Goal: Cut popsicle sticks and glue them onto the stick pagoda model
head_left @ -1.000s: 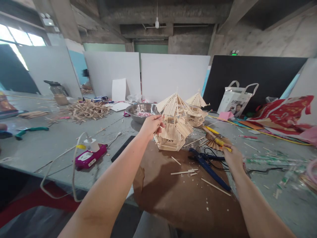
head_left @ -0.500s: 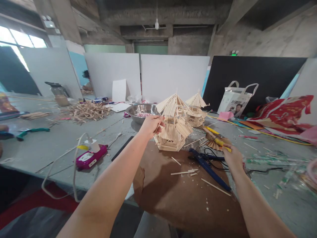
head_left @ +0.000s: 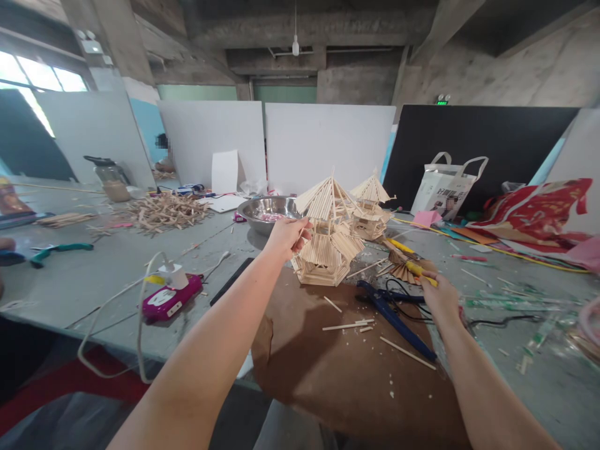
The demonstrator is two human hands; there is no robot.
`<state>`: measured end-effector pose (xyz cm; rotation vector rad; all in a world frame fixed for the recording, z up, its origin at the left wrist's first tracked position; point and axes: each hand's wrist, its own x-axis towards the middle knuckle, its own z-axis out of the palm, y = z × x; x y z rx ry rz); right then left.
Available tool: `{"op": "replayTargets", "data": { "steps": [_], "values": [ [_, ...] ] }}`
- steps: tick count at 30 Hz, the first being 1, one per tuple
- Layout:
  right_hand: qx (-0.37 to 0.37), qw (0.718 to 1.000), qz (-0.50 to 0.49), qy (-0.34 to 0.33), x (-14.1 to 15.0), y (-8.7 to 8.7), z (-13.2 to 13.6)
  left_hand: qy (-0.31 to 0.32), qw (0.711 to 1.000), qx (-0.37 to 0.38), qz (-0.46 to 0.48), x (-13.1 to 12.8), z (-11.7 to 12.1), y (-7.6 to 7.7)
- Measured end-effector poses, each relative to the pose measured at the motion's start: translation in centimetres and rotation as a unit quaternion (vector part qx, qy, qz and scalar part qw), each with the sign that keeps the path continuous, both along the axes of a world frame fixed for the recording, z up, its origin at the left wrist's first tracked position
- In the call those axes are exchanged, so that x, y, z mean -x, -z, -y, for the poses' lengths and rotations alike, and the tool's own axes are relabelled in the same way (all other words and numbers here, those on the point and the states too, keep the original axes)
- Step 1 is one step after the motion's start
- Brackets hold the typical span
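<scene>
A small pagoda-like model of pale wooden sticks (head_left: 330, 256) stands at the back edge of a brown board (head_left: 328, 369). My left hand (head_left: 291, 237) is at its left side, just below the upper roof, with thumb and fingers pinched together. What they grip is hidden. My right hand (head_left: 438, 297) is closed around a yellow tool (head_left: 415, 269) whose kind I cannot make out. The tool points left over a brown fan-like folded piece (head_left: 404, 272). Blue-handled pliers (head_left: 398, 322) and a few loose sticks (head_left: 344, 326) lie on the board between my arms.
A second stick model (head_left: 371, 212) stands behind the first. Left of it are a metal bowl (head_left: 253, 219), a stick pile (head_left: 166, 211) and a purple power strip (head_left: 173, 303) with a white cable. To the right are a white bag (head_left: 443, 187), red packaging (head_left: 539, 209) and plastic wrappers (head_left: 520, 305).
</scene>
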<state>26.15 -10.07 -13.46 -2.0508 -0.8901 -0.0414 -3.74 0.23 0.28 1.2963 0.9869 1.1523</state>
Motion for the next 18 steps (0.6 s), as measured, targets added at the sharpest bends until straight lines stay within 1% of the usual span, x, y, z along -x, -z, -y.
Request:
{"op": "replayTargets", "data": {
  "steps": [8,11,13,15,18],
  "values": [
    [0.000,1.000,-0.010,-0.002,0.0,0.1,0.0,-0.011,1.000,-0.009,-0.016,-0.1,0.1,-0.2],
    [-0.004,1.000,0.006,0.004,-0.1,0.3,0.0,-0.011,1.000,-0.016,-0.017,0.0,0.0,-0.1],
    [-0.010,0.999,0.038,0.006,-0.1,0.4,-0.1,-0.011,1.000,-0.024,-0.013,0.1,0.1,-0.1],
    [-0.017,0.996,0.092,0.001,0.2,0.3,-0.1,-0.019,0.999,-0.041,-0.002,0.2,0.5,0.1],
    [-0.040,0.982,0.180,-0.028,1.1,-0.3,0.1,-0.039,0.994,-0.096,0.028,0.3,1.9,0.7]
  ]
}}
